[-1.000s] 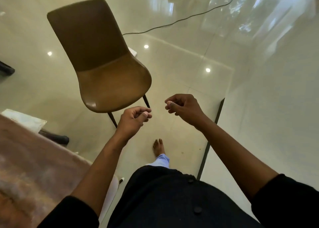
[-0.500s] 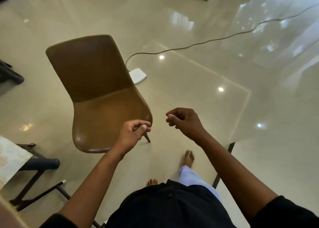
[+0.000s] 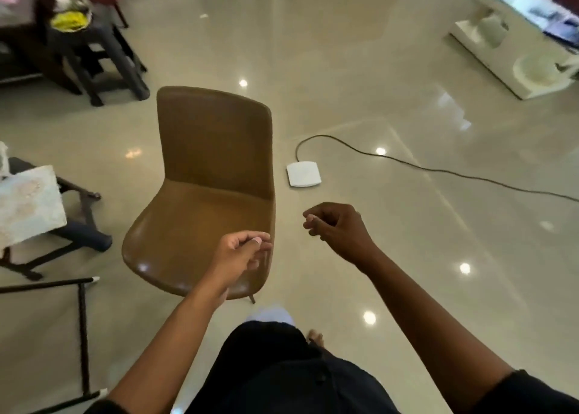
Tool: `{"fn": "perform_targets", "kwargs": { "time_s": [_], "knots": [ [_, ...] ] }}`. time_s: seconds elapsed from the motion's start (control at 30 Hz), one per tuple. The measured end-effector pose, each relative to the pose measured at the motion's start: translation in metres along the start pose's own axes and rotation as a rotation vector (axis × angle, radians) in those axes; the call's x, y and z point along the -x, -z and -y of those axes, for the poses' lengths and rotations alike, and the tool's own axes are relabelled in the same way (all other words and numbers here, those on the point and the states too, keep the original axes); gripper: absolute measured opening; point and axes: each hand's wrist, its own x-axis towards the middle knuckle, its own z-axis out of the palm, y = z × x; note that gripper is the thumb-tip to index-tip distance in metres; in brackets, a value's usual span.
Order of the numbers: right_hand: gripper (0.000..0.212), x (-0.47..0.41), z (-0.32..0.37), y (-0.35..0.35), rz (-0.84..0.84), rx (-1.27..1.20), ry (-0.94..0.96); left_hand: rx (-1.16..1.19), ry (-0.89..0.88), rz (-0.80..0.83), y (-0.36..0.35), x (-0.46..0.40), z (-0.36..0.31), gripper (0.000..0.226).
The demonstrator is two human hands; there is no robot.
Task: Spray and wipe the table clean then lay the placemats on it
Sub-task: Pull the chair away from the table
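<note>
My left hand (image 3: 241, 254) is held out over the front edge of a brown chair (image 3: 206, 175), fingers curled with the thumb against them, holding nothing. My right hand (image 3: 335, 229) hovers to the right of the chair, also curled and empty. A pale patterned mat (image 3: 28, 207), possibly a placemat, lies on a dark seat at the left edge. On a dark stool (image 3: 103, 53) at the far left sits a yellow cloth (image 3: 70, 20). No spray bottle shows in this view.
A white flat device (image 3: 303, 173) with a black cable (image 3: 438, 171) lies on the glossy tiled floor right of the chair. A white low unit (image 3: 513, 47) stands far right. A black metal frame (image 3: 82, 335) stands at the lower left.
The view has swung up and away from the brown table, which has left the frame. The chair now stands straight ahead and more of the room shows. Both hands stay curled and empty.
</note>
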Motion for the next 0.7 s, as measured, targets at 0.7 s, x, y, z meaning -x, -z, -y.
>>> {"fn": "perform_targets", "kwargs": {
  "time_s": [0.7],
  "knots": [
    [0.017,-0.368,0.142,-0.078,0.651,0.553,0.548,0.351,0.141,-0.312,0.026,-0.246,-0.097,0.029]
  ]
}}
